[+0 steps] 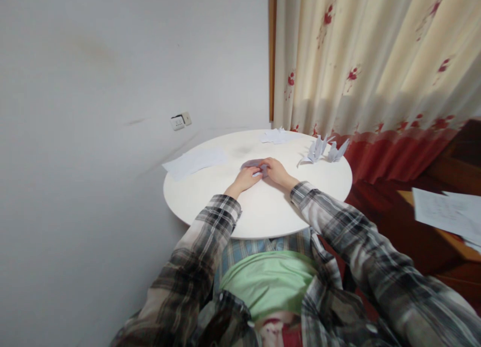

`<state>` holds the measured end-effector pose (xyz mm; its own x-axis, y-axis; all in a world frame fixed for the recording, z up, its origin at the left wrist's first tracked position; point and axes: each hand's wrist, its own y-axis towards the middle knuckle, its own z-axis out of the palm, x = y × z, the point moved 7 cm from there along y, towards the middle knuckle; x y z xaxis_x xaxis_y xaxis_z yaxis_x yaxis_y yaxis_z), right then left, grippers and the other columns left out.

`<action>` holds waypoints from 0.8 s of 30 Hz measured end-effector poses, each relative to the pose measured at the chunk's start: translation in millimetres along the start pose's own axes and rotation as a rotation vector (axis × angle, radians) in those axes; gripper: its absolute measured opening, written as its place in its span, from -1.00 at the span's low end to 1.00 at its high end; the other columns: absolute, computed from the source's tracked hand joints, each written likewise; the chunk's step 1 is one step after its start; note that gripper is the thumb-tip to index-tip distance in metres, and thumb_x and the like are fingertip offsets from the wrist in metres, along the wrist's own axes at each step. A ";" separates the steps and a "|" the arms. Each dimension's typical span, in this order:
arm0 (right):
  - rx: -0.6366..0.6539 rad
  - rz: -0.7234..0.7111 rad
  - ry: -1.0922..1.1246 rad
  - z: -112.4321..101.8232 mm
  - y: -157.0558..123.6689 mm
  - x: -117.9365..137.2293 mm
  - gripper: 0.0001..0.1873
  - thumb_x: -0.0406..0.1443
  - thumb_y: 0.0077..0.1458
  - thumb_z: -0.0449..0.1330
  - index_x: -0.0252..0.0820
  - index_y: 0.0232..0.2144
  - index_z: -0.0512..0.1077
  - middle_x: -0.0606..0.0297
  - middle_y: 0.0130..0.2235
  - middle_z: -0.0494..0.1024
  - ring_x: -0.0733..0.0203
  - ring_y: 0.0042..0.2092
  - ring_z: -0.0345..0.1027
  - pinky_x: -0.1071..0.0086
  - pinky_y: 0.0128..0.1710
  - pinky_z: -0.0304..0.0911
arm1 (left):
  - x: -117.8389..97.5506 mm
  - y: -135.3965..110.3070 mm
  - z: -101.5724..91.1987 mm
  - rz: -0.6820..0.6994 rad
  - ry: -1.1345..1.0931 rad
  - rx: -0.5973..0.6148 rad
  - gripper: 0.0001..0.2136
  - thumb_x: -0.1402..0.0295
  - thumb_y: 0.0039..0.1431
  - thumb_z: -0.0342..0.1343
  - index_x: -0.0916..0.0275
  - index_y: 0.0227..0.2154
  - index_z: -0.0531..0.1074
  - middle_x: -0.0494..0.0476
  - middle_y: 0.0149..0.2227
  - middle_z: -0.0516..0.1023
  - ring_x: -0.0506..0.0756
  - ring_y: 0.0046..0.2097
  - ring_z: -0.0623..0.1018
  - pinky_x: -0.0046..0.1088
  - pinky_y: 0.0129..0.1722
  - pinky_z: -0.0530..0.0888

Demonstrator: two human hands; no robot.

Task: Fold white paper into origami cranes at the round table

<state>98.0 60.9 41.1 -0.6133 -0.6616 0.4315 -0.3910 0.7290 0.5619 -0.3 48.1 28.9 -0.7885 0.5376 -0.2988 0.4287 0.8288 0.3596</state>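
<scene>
Both my hands rest on a small piece of pale lilac paper (252,163) lying on the round white table (210,197). My left hand (246,178) presses the paper's near edge with its fingers curled down on it. My right hand (275,170) covers the paper's right part, fingers bent and pinching it. Most of the paper is hidden under my fingers.
Two folded paper cranes (323,150) stand at the table's right. A flat white sheet (195,161) lies at the left, crumpled white paper (275,135) at the far edge. A wall socket (180,120) is behind, a curtain (376,76) on the right, more sheets (447,212) on a wooden surface.
</scene>
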 end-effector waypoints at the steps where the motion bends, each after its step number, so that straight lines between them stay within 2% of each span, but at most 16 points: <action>1: -0.010 -0.004 0.011 -0.6 0.0 0.0 -0.53 -0.58 -0.21 -0.06 -0.27 -0.28 0.49 0.17 -0.18 0.52 0.17 -0.09 0.32 0.33 -0.01 0.14 | -0.3 0.0 0.0 0.005 0.001 0.001 -0.73 0.32 0.14 -0.02 0.24 -0.19 0.50 0.12 -0.09 0.53 0.10 -0.05 0.48 -0.36 0.06 0.33; 5: -0.037 -0.006 0.036 -2.1 0.1 0.0 -0.52 -0.59 -0.23 -0.07 -0.25 -0.31 0.49 0.20 -0.21 0.52 0.19 -0.12 0.32 0.33 -0.03 0.15 | -0.1 0.2 -0.5 0.012 -0.005 -0.009 -0.73 0.29 0.14 -0.03 0.23 -0.20 0.50 0.11 -0.10 0.54 0.10 -0.06 0.48 -0.36 0.04 0.34; 13: -0.059 0.061 0.032 -2.6 0.0 -4.5 -0.60 -0.56 -0.08 -0.04 -0.26 -0.23 0.45 0.16 -0.16 0.50 0.21 -0.09 0.31 0.33 -0.01 0.14 | -3.2 0.5 -0.1 0.045 -0.005 0.000 -0.72 0.26 0.13 -0.01 0.24 -0.19 0.50 0.12 -0.11 0.55 0.10 -0.08 0.50 -0.38 0.02 0.34; 24: -0.052 0.067 0.031 -2.5 -0.2 -4.5 -0.60 -0.55 -0.07 -0.04 -0.26 -0.22 0.44 0.16 -0.15 0.49 0.19 -0.08 0.31 0.31 0.01 0.14 | -3.6 0.2 -1.0 0.040 -0.016 0.004 -0.73 0.29 0.15 -0.04 0.22 -0.19 0.50 0.10 -0.09 0.53 0.10 -0.05 0.48 -0.35 0.05 0.33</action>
<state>102.5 63.3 40.8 -0.6148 -0.6176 0.4905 -0.3134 0.7620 0.5667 2.1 46.2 30.9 -0.7637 0.5726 -0.2981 0.4616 0.8072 0.3679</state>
